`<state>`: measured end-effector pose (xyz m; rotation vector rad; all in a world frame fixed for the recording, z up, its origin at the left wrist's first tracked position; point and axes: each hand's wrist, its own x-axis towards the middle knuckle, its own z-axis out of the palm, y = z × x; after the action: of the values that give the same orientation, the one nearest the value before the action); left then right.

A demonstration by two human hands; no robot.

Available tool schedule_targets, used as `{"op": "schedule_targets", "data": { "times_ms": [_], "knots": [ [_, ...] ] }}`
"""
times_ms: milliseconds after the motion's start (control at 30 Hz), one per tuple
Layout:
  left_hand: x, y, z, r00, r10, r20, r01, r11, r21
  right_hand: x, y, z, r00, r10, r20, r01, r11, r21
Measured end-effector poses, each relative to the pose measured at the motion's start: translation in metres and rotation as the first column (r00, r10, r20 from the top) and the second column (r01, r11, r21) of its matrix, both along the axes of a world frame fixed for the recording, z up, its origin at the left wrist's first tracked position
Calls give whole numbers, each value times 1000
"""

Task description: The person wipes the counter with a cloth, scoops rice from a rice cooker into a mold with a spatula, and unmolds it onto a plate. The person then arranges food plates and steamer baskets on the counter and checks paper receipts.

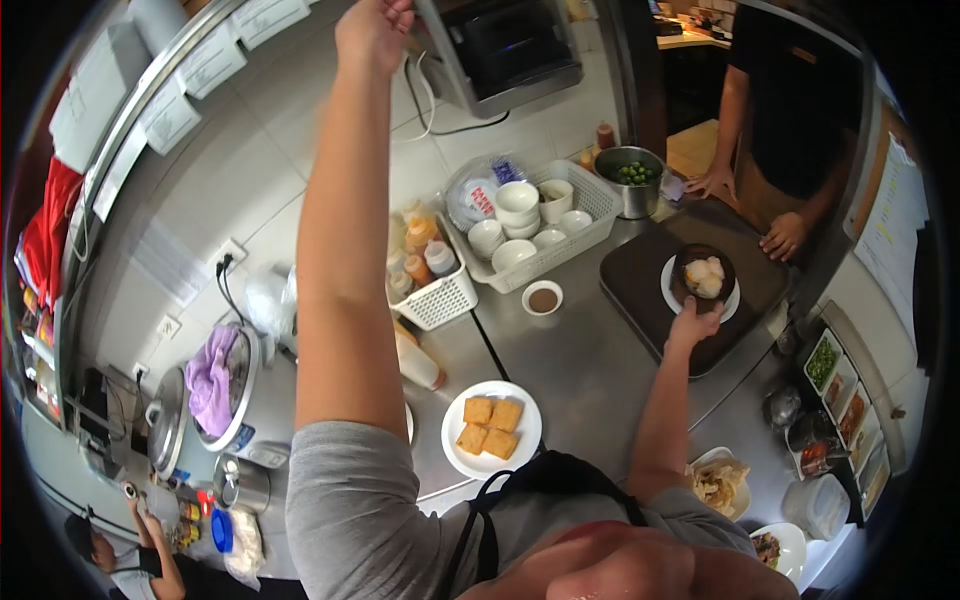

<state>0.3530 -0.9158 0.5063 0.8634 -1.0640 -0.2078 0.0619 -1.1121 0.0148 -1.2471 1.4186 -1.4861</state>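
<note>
Right hand (697, 322) on the bowl (690, 254), left hand (375, 32) raised high along the wall!
And the bowl sits over a white plate (734, 303) on the brown tray (640, 268) at the surface's (570, 350) right end, the right hand pinching its near rim; its base is hidden, its pale lumps hard to name. The left hand is curled, clipped by the view's top edge, so I cannot tell whether it grips anything, and a dark-fronted unit (510, 50) hangs beside it. Steel surface here, baskets (585, 225) along its far edge, fried squares (490, 432) near its front edge, pots (250, 400) off left, partly covered by a purple cloth (212, 385). Beyond the tray, a co-worker (800, 110), head out of view, both hands at its far edge.
</note>
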Motion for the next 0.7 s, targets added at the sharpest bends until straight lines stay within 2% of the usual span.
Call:
{"op": "schedule_targets", "data": {
  "times_ms": [33, 100, 133, 167, 200, 233, 267, 333, 400, 467, 500, 567, 633, 700],
  "knots": [
    [-4, 3, -21, 962, 269, 42, -268, 963, -29, 8, 10, -13, 997, 2, -77, -24, 957, -289],
    [-23, 21, -83, 784, 601, 152, -615, 785, 68, 15, 73, 39, 918, 344, 199, -320, 936, -143],
    [-40, 27, -115, 734, 654, 180, -677, 727, 119, 25, 85, 29, 884, 441, 154, -407, 889, -212],
    [-19, 28, -156, 574, 737, 357, -805, 587, 83, 31, 97, 19, 855, 512, 83, -492, 851, -183],
    [-20, 34, -192, 469, 768, 437, -861, 509, 29, 33, 106, 7, 818, 575, 20, -566, 810, -153],
    [-21, 45, -222, 467, 787, 404, -867, 497, 35, 36, 114, -6, 778, 628, -37, -627, 770, -122],
    [-14, 58, -244, 468, 800, 374, -869, 493, 33, 41, 117, -33, 794, 576, -194, -607, 762, -226],
    [20, 89, -281, 441, 835, 328, -897, 423, 127, 31, 130, -54, 707, 640, -301, -698, 701, -150],
    [42, 129, -290, 480, 868, 128, -839, 411, 356, 31, 137, -57, 612, 650, -451, -758, 645, -97],
    [103, 167, -320, 158, 950, 270, -981, 120, 152, 29, 145, -47, 496, 601, -627, -799, 598, -59],
    [111, 186, -319, 9, 945, 328, -997, -15, 72, 30, 144, -46, 487, 608, -627, -801, 597, -43],
    [119, 220, -307, 13, 936, 351, -968, -76, 239, 33, 144, -45, 479, 624, -618, -799, 601, -13],
    [124, 244, -290, 42, 950, 310, -942, -66, 328, 34, 147, -43, 472, 568, -674, -794, 607, -45],
    [155, 263, -288, 0, 950, 311, -993, -36, 110, 35, 150, -42, 444, 541, -714, -799, 599, -43]
  ]
}}
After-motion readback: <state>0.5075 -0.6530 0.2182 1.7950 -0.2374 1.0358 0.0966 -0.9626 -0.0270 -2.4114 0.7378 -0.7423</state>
